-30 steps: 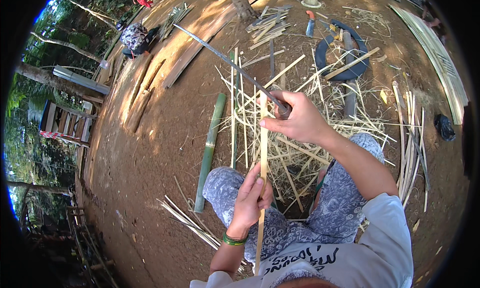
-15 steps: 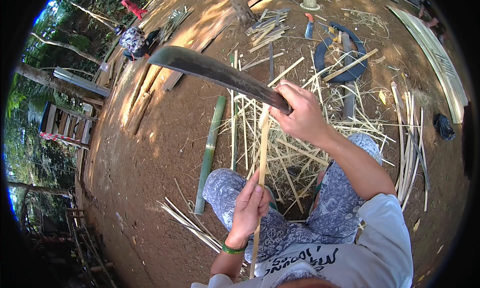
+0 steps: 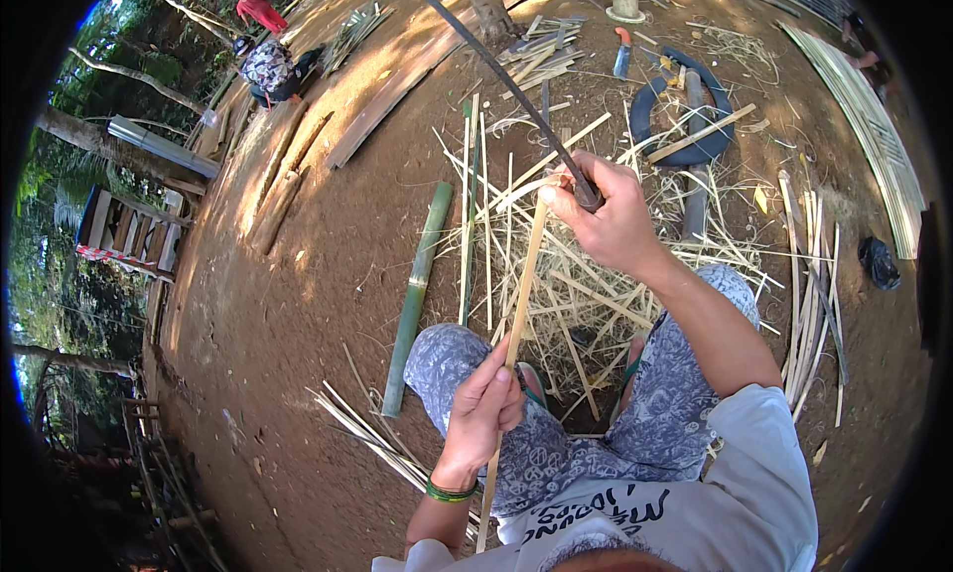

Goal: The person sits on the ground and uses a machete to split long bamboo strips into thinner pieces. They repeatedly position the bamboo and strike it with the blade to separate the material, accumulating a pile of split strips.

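Observation:
A pale bamboo strip [image 3: 526,284] runs upward from my lap, with my left hand [image 3: 483,413] closed around its lower part. My right hand [image 3: 611,214] grips a long machete [image 3: 486,61] close to the blade's base, and its thumb is at the strip's upper end. The dark blade is seen nearly edge-on, slanting up and to the left, away from me. Whether it touches the strip is hard to make out. Beneath my hands, between my knees, lies a heap of bamboo shavings and thin strips [image 3: 571,309].
A green bamboo pole [image 3: 419,294] lies left of my knee. Cut strips [image 3: 814,294] lie at right, near a black bag [image 3: 879,262]. Farther off are a black ring-shaped tube [image 3: 645,115], a saw [image 3: 622,56] and a tree trunk [image 3: 488,6]. A person [image 3: 268,68] crouches at far left.
The machete has turned from showing its broad side to nearly edge-on, and its tip has swung up and away. My left hand and the strip's lower end have shifted slightly left.

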`<state>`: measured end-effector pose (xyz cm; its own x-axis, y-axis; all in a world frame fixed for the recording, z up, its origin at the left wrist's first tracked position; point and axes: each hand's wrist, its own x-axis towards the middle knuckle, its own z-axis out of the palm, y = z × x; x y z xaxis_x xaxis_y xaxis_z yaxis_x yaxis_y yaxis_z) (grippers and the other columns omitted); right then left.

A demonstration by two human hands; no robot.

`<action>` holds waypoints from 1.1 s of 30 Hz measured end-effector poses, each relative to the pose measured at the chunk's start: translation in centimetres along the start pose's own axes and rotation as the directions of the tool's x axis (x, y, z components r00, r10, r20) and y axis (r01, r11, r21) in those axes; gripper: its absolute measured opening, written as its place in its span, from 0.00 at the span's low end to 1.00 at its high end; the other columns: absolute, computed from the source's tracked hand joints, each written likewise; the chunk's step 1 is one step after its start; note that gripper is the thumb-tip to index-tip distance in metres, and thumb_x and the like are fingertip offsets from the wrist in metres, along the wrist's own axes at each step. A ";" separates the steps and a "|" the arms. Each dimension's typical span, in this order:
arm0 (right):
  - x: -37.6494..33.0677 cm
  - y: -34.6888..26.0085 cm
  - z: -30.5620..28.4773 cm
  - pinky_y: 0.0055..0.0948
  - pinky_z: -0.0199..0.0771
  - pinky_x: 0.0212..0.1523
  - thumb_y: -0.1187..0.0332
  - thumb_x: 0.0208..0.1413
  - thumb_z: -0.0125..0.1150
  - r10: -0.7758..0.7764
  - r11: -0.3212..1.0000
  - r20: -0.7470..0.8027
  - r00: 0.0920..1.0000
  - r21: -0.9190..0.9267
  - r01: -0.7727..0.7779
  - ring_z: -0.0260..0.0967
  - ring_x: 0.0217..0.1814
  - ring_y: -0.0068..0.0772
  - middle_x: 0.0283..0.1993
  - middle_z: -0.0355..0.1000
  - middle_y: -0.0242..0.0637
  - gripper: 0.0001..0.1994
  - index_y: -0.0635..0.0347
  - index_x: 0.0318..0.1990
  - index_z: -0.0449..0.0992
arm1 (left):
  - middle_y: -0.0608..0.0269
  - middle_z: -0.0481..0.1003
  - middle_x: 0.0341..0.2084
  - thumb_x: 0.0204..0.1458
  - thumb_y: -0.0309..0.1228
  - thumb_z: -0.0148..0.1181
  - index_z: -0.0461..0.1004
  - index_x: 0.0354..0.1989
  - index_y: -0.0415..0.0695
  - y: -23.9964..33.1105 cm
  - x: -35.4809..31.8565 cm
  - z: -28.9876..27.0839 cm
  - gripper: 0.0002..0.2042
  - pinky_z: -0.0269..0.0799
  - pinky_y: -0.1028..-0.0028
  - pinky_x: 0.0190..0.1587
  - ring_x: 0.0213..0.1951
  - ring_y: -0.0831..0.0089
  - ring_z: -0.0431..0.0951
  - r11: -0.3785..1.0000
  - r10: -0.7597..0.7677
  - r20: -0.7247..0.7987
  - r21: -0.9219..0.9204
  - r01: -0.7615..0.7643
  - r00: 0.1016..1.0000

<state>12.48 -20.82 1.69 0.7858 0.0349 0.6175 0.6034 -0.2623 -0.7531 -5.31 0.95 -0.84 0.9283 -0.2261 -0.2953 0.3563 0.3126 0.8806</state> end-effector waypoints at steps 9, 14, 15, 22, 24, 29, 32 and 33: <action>-0.4 0.7 0.5 0.24 0.60 0.24 0.69 0.56 0.65 0.011 0.996 -0.010 1.000 0.089 -0.010 0.59 0.20 0.18 0.19 0.64 0.28 0.10 0.64 0.29 0.71 | 0.75 0.52 0.22 0.69 0.29 0.42 0.57 0.72 0.50 0.0 -2.2 -1.4 0.22 0.48 0.83 0.20 0.21 0.84 0.51 0.994 -0.074 -0.003 -0.076 0.073 0.997; 4.4 4.3 -7.9 0.20 0.60 0.16 0.63 0.59 0.65 0.411 0.909 -0.448 0.794 0.275 -0.315 0.62 0.16 0.16 0.20 0.69 0.27 0.15 0.65 0.44 0.73 | 0.74 0.54 0.22 0.69 0.30 0.45 0.59 0.71 0.51 -3.1 -4.9 -3.9 0.22 0.50 0.83 0.20 0.21 0.85 0.52 0.986 -0.104 -0.126 -0.145 0.085 0.987; 4.4 5.5 -9.1 0.20 0.60 0.15 0.62 0.59 0.66 0.353 0.935 -0.502 0.790 0.212 -0.283 0.62 0.15 0.16 0.21 0.71 0.28 0.20 0.68 0.50 0.72 | 0.74 0.55 0.22 0.69 0.30 0.45 0.59 0.71 0.51 -2.8 -4.4 -3.3 0.22 0.50 0.83 0.20 0.21 0.85 0.53 0.992 -0.074 -0.130 -0.110 0.060 0.989; 2.7 2.4 -3.9 0.20 0.59 0.14 0.65 0.60 0.64 0.445 0.877 -0.032 0.895 0.217 -0.428 0.61 0.13 0.15 0.23 0.76 0.33 0.28 0.69 0.63 0.64 | 0.73 0.58 0.21 0.68 0.28 0.48 0.56 0.72 0.48 -1.1 0.4 -0.5 0.24 0.51 0.83 0.20 0.20 0.84 0.55 0.999 0.048 -0.088 0.007 -0.048 0.995; 2.0 1.1 -2.5 0.20 0.59 0.14 0.66 0.60 0.64 0.436 0.843 0.110 0.893 0.297 -0.449 0.60 0.13 0.14 0.23 0.76 0.33 0.23 0.67 0.60 0.69 | 0.73 0.58 0.21 0.67 0.28 0.48 0.56 0.72 0.47 -0.8 1.1 -0.1 0.24 0.51 0.83 0.20 0.20 0.84 0.55 0.998 0.060 -0.102 0.024 -0.058 0.993; 0.1 0.0 -0.5 0.20 0.60 0.18 0.60 0.63 0.60 0.376 0.858 0.237 0.896 0.277 -0.433 0.61 0.16 0.13 0.19 0.72 0.28 0.21 0.66 0.56 0.73 | 0.73 0.58 0.20 0.67 0.28 0.48 0.55 0.72 0.49 0.0 2.5 1.1 0.25 0.52 0.83 0.19 0.19 0.85 0.56 0.995 0.097 -0.134 0.033 -0.094 0.986; -0.5 0.1 0.2 0.23 0.62 0.22 0.55 0.65 0.55 0.328 0.873 0.252 0.911 0.288 -0.394 0.63 0.17 0.17 0.16 0.66 0.27 0.23 0.67 0.55 0.74 | 0.73 0.59 0.20 0.67 0.27 0.48 0.54 0.73 0.49 1.0 3.1 1.5 0.26 0.51 0.83 0.19 0.19 0.86 0.56 0.991 0.134 -0.124 0.021 -0.132 0.983; -0.9 0.3 0.4 0.24 0.62 0.22 0.54 0.66 0.53 0.273 0.912 0.239 0.932 0.245 -0.330 0.64 0.17 0.18 0.16 0.66 0.28 0.24 0.68 0.56 0.74 | 0.73 0.59 0.20 0.67 0.28 0.48 0.54 0.73 0.50 1.4 3.3 1.7 0.26 0.51 0.84 0.19 0.19 0.86 0.56 0.989 0.144 -0.124 0.013 -0.144 0.982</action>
<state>12.00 -20.48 0.84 0.9294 0.1911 0.3158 0.3243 -0.0143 -0.9458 -1.93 -0.90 0.02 0.9760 -0.0621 -0.2088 0.2175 0.3302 0.9185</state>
